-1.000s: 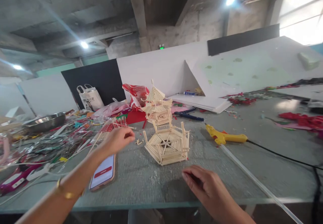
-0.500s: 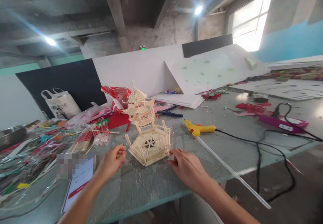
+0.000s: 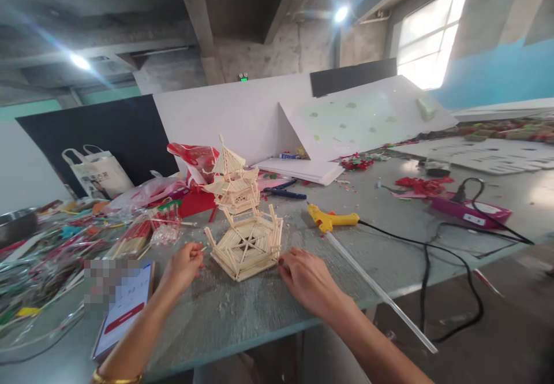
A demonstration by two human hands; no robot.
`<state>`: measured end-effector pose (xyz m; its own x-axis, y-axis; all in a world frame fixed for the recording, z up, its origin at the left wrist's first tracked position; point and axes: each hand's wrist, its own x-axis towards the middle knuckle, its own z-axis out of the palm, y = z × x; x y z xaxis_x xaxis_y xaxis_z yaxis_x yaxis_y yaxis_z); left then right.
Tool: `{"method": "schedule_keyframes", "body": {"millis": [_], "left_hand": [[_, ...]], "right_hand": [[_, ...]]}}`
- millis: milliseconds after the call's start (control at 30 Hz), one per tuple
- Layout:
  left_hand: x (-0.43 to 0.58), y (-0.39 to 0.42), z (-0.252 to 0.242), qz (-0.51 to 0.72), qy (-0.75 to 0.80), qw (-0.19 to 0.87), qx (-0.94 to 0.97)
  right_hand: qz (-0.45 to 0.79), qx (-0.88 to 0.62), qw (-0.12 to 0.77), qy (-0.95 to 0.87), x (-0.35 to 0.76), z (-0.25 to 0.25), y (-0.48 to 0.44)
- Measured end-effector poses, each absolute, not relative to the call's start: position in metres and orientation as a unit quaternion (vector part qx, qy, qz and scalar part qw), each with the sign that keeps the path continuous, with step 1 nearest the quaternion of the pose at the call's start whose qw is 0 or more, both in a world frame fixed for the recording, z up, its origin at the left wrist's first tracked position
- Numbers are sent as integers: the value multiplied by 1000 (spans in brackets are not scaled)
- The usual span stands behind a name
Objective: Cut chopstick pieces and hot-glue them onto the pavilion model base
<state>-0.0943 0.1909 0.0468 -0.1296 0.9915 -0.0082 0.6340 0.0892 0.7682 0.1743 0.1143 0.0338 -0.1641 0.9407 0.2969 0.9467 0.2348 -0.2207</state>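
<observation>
A hexagonal base made of small wooden sticks (image 3: pixel 246 245) lies on the grey table (image 3: pixel 259 309). Behind it stands a stick-built pagoda model (image 3: pixel 231 181). My left hand (image 3: pixel 182 265) is just left of the base, fingers pinched on a short wooden stick. My right hand (image 3: pixel 306 280) rests on the table at the base's right corner, fingertips touching or almost touching it, fingers loosely bent with nothing seen in them.
A phone (image 3: pixel 123 309) lies near the left forearm. A yellow glue gun (image 3: pixel 331 219) with a black cable and a long clear rod (image 3: pixel 381 294) lie to the right. Packets of sticks (image 3: pixel 134 238), bags and scraps crowd the left. White boards lean at the back.
The view has swung right and down. My left hand drew back from the far stick packets to beside the base with a stick, and my right hand moved up to the base's right corner.
</observation>
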Motion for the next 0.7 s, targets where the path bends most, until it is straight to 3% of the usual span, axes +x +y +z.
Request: {"method": "schedule_keyframes", "body": {"millis": [500,700], "left_hand": [[-80,192,43,332,659,330,589],[-101,214,60,279,674,271,628]], "right_hand": [[-3,-581,191,-791,150,32,104],[7,-549,261,-794,159,18,103]]}}
